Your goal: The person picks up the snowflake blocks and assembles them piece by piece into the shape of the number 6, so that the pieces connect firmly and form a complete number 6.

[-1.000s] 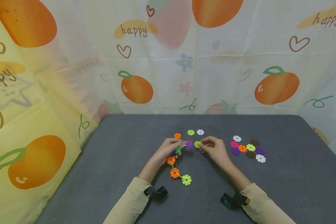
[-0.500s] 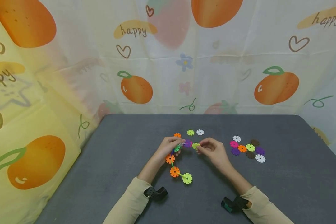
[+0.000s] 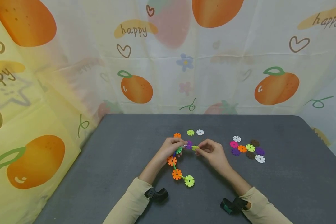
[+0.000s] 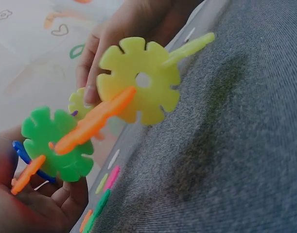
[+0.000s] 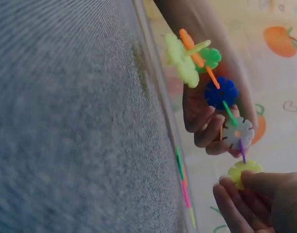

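A chain of notched, flower-shaped plastic discs in many colours is held between the person's two hands above the middle of a dark grey table. The left hand has its fingers curled round the chain, clamped on it at a white notched disc; a green disc seen edge-on joins that one to a blue notched disc. On the other side, a purple disc meets a lime-yellow notched disc, pinched between the thumb and fingertips of the right hand; I can't tell how deeply the two are slotted. The chain's other end bends toward the near side, ending in a lime-yellow end disc. Beyond the hands lie a loose orange disc, a loose lime-yellow disc and a loose white disc. Well apart, to the right, lies a cluster of mixed-colour discs. A pale cloth printed with oranges hangs behind.
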Motion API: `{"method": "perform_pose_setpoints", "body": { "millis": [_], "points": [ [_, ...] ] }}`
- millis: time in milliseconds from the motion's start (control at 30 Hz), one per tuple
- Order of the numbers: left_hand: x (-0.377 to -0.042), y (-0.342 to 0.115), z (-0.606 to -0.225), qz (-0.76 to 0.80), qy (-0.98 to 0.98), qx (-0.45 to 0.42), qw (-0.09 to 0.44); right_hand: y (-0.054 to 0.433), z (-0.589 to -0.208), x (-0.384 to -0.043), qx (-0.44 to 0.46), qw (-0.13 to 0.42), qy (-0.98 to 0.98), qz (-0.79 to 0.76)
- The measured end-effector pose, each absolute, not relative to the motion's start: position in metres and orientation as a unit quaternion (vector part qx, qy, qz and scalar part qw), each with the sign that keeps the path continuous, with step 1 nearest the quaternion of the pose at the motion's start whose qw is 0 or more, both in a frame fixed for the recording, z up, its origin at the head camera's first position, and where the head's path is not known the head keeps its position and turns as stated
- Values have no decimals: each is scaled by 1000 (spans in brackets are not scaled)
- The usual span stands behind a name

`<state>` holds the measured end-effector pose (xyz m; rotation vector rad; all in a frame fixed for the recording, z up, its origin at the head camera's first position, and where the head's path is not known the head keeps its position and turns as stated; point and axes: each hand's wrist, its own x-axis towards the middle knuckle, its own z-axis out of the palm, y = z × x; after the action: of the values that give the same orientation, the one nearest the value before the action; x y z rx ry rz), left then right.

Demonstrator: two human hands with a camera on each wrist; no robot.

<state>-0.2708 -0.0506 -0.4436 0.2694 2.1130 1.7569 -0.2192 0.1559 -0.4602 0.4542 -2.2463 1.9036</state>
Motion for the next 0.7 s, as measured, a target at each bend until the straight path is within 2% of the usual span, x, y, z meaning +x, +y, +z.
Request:
{"method": "perform_pose_setpoints", "body": {
  "millis": [267,700],
  "points": [
    [-271,-50,-446,619,756,100,189,154,-457,-216,155,119,-773,603],
    [-270,-47,-444,612,759,84,209,154,-462,-217,149,109,-768,613]
  ]
}}
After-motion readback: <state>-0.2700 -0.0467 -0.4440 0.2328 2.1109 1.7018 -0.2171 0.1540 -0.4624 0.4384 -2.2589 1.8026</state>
